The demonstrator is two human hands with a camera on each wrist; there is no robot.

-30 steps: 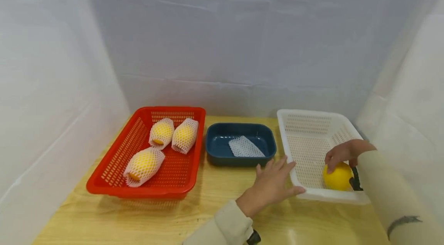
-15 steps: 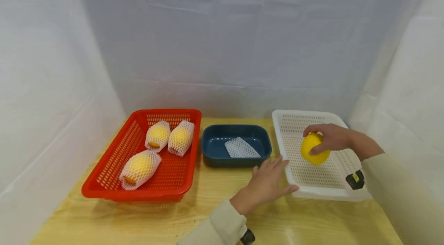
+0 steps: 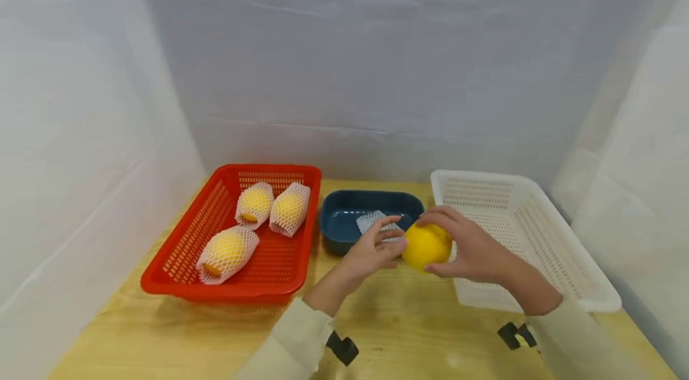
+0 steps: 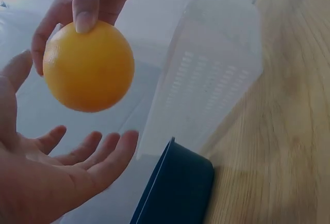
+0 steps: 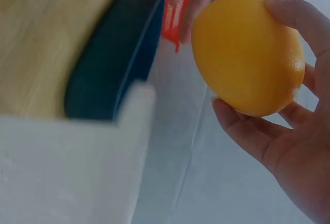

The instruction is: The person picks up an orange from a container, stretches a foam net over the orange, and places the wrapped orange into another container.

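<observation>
My right hand [image 3: 476, 251] grips a smooth, round yellow-orange orange [image 3: 427, 246] between thumb and fingers, held up over the gap between the blue tray and the white basket. My left hand [image 3: 371, 254] faces it from the left with fingers spread and loosely bent. In the left wrist view a gap shows between the left hand [image 4: 67, 172] and the orange [image 4: 88, 66]. Behind the left hand, a white foam net sleeve [image 3: 370, 219] lies in the dark blue tray [image 3: 334, 239], partly hidden by the fingers.
At the left stands a red basket [image 3: 298, 284] with three net-wrapped fruits [image 3: 227, 251] inside. A white perforated basket [image 3: 603, 293] is at the right, partly behind the right hand. White sheeting [image 3: 344, 69] encloses the wooden table [image 3: 398, 332] at the back and sides.
My right hand has lifted the orange out of the white basket and carried it left. My left hand has let go of the basket's rim and turned toward the orange.
</observation>
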